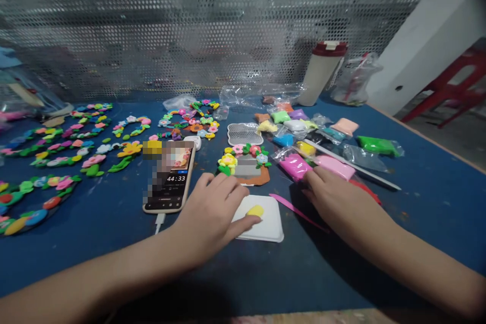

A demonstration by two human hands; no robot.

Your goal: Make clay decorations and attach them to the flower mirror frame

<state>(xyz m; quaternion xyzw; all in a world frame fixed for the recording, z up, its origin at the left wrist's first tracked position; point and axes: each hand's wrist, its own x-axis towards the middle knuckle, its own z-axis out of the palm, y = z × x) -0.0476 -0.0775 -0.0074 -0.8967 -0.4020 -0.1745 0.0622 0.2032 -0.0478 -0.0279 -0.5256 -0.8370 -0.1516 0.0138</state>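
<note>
My left hand (212,210) lies flat, fingers spread, on a small white board (268,225) that carries a yellow clay lump (255,210) by my fingertips. My right hand (334,197) rests palm down on the blue table, fingers stretched toward a bag of bright pink clay (295,166) and a pale pink bag (334,166). A pink strip tool (292,206) lies between my hands. Just beyond stands a brown clay frame (248,164) trimmed with small flowers.
A phone (169,177) with its cable lies left of my left hand. Several clay flower garlands (56,154) cover the left of the table. Bags of coloured clay (292,124), a green bag (377,145), a white stick (357,164) and a red-lidded tumbler (322,71) sit at the right and back.
</note>
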